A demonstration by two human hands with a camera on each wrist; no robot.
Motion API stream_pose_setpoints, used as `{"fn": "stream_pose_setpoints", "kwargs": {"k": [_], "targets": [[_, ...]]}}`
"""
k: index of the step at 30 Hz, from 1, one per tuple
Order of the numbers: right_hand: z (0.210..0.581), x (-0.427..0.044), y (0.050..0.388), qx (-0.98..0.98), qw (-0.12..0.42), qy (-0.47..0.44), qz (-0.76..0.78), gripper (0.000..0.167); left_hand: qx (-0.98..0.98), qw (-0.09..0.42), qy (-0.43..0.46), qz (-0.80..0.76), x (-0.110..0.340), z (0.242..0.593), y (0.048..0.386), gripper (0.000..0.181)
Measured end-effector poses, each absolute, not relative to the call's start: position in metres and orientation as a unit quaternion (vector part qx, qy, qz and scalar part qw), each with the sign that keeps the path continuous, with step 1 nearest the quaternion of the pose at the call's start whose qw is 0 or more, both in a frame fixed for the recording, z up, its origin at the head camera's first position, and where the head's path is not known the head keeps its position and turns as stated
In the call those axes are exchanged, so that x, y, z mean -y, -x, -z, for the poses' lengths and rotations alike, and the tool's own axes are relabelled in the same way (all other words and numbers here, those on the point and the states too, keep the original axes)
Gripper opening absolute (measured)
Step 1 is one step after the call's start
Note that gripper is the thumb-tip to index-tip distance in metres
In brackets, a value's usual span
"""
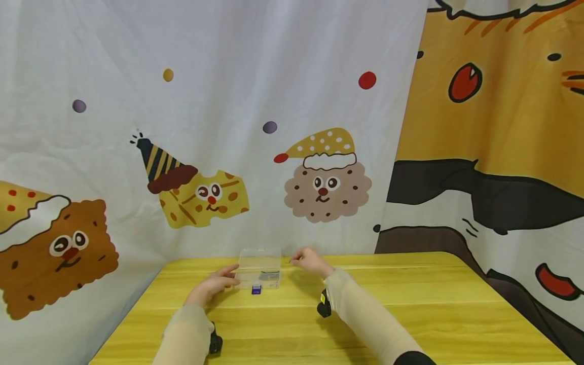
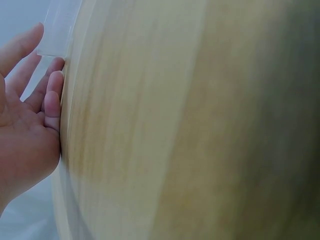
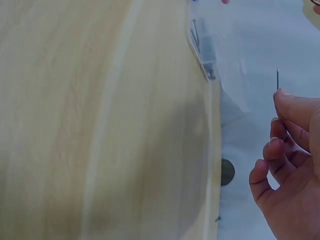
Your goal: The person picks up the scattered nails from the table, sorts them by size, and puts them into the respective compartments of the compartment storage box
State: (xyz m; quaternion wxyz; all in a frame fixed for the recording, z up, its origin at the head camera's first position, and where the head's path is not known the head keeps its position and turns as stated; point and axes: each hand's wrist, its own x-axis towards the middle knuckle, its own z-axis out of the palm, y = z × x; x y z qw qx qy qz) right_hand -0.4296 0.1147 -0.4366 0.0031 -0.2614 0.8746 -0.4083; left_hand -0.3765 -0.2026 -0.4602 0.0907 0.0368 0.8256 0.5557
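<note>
A clear plastic box (image 1: 257, 278) stands toward the back of the table, its see-through lid (image 1: 260, 258) raised at the rear. Thin dark metal pieces (image 3: 196, 37) lie inside it, bunched toward its right side. My left hand (image 1: 214, 285) is at the box's left side, fingers relaxed and the fingertips against or very near its edge. To the right of the box, my right hand (image 1: 311, 261) is raised over the table. Its thumb and forefinger pinch a thin metal nail (image 3: 278, 80), point away from the hand.
A small blue piece (image 1: 256, 289) is at the box's front edge; whether it is attached cannot be told. The wooden table (image 1: 410, 304) ends at a white printed curtain (image 1: 219, 101) behind the box. Black cameras are strapped to both wrists.
</note>
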Motion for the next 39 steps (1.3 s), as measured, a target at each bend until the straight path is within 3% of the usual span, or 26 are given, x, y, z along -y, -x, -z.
{"fn": "stream_pose_setpoints", "kwargs": {"k": [24, 39], "targets": [[0.454, -0.080, 0.426, -0.866, -0.027, 0.328, 0.377, 0.012, -0.827, 0.090, -0.047, -0.553, 0.203, 0.463, 0.378, 0.066], [0.461, -0.062, 0.424, -0.885, -0.015, 0.307, 0.351, 0.011, -0.830, 0.084, -0.047, -0.549, 0.204, 0.463, 0.377, 0.065]]}}
